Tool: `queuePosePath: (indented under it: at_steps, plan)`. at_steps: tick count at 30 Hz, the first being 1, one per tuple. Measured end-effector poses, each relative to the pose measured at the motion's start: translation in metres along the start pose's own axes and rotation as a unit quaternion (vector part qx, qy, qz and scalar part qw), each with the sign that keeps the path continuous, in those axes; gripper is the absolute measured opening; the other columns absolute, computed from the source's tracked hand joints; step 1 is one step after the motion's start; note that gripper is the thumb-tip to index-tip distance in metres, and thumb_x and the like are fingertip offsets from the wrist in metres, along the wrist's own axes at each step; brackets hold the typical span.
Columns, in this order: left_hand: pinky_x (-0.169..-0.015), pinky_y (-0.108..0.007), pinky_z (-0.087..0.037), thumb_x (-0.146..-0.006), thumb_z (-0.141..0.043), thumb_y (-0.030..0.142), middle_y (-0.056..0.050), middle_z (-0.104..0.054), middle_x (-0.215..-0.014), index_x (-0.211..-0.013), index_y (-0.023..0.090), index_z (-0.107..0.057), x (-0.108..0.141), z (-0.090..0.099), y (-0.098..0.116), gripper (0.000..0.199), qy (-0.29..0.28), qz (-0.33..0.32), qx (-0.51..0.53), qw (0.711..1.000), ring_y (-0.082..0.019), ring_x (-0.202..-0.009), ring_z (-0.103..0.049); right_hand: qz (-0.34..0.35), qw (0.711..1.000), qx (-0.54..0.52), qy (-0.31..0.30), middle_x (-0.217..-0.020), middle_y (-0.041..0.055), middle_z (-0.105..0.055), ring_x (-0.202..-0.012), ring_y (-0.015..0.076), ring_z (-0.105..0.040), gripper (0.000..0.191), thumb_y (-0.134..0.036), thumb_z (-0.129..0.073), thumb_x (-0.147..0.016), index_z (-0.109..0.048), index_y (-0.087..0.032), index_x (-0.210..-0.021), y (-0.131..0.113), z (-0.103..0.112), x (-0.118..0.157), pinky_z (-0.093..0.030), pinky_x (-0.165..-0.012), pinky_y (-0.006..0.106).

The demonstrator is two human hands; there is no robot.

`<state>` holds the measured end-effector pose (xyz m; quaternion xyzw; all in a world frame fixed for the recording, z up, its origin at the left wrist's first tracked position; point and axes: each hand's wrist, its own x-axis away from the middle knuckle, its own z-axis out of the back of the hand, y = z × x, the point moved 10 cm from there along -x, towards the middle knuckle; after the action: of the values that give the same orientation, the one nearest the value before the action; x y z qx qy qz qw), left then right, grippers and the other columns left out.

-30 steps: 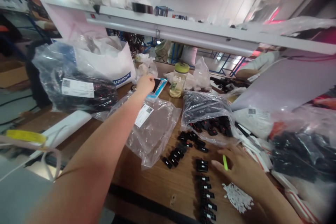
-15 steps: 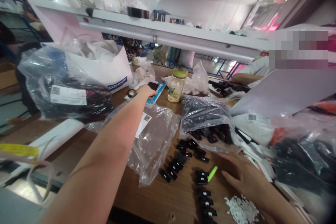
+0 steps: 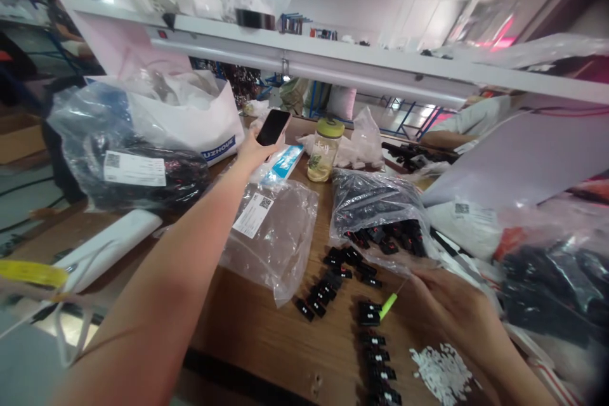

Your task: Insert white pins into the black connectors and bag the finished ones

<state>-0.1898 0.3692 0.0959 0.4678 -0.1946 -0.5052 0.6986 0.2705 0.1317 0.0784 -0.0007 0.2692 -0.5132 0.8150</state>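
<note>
My left hand [image 3: 253, 151] stretches to the back of the table, its fingers closed around a smartphone [image 3: 273, 127] with a dark screen, held tilted above a blue-and-white packet [image 3: 287, 162]. On the right, my right hand [image 3: 451, 307] hovers low or rests by the table, fingers loosely extended; its thumb is hard to make out. A small tool with a bright green handle [image 3: 389, 306] lies near those fingertips, its thin shaft pointing at them. Beside the handle are small black plastic parts [image 3: 370, 313], more of them in a row below. Small white pieces [image 3: 442, 373] lie heaped near my right wrist.
A clear bag of black parts [image 3: 380, 209] lies behind the loose ones. An unfilled-looking clear plastic bag [image 3: 285, 228] lies mid-table. A lidded bottle of liquid [image 3: 325, 155] stands at the back. Filled bags [image 3: 137, 168] flank the left; a white shelf [image 3: 333, 51] spans above.
My left hand has lifted the smartphone up off the tabletop and tilted it. My right hand's fingers have drawn closer together near the green-handled tool, which stays in place.
</note>
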Motion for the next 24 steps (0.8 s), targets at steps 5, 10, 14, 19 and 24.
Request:
queuePosePath:
  at_steps: [5,10,14,19,24]
  plan:
    - [-0.107,-0.051,-0.038,-0.066,-0.083,0.032,-0.012,-0.055,-0.139,-0.137,0.025,-0.044,0.042,0.015,0.026,0.081,0.052,-0.113,-0.033,0.992,-0.038,-0.129,-0.050,0.000,0.992,-0.118,-0.053,-0.090,0.0022,-0.076,-0.077,0.0192,-0.072,0.021,-0.038,-0.057,-0.094,-0.074,-0.026,-0.095,-0.061,0.007,-0.050,-0.057,-0.068,0.030]
    - [-0.111,-0.051,-0.035,-0.066,-0.082,0.030,-0.011,-0.059,-0.134,-0.139,0.025,-0.037,0.094,0.003,0.057,0.086,0.063,-0.210,-0.022,0.975,-0.035,-0.124,-0.055,-0.055,0.952,-0.298,-0.052,-0.110,0.0092,-0.071,-0.064,0.0161,-0.068,0.050,-0.046,-0.053,-0.095,-0.055,-0.020,-0.137,-0.099,-0.034,-0.148,-0.055,-0.055,0.031]
    - [-0.111,-0.051,-0.033,-0.066,-0.081,0.032,-0.013,-0.054,-0.140,-0.142,0.023,-0.034,0.136,-0.009,0.073,0.089,0.049,-0.273,-0.019,0.961,-0.034,-0.124,-0.055,-0.137,0.904,-0.404,-0.025,-0.098,0.0097,-0.071,-0.051,0.0158,-0.064,0.052,-0.052,-0.061,-0.089,-0.057,-0.017,-0.127,-0.098,-0.083,-0.209,-0.043,-0.036,0.026]
    - [-0.110,-0.056,-0.032,-0.062,-0.085,0.035,-0.015,-0.055,-0.140,-0.144,0.021,-0.038,0.163,-0.014,0.071,0.095,-0.012,-0.273,-0.030,0.961,-0.037,-0.127,-0.053,-0.177,0.847,-0.501,-0.012,-0.052,-0.0021,-0.056,-0.041,0.0134,-0.055,0.042,-0.062,-0.066,-0.082,-0.056,-0.021,-0.081,-0.091,-0.109,-0.225,-0.036,-0.033,0.022]
    - [-0.109,-0.050,-0.039,-0.086,-0.065,0.053,-0.012,-0.067,-0.125,-0.128,0.020,-0.059,0.159,0.012,0.055,0.053,-0.039,-0.210,0.186,0.959,-0.031,-0.120,-0.059,-0.161,0.833,-0.529,-0.027,-0.047,-0.0055,-0.052,-0.038,0.0099,-0.049,0.049,-0.066,-0.072,-0.072,-0.051,-0.022,-0.075,-0.091,-0.102,-0.213,-0.031,-0.033,0.020]
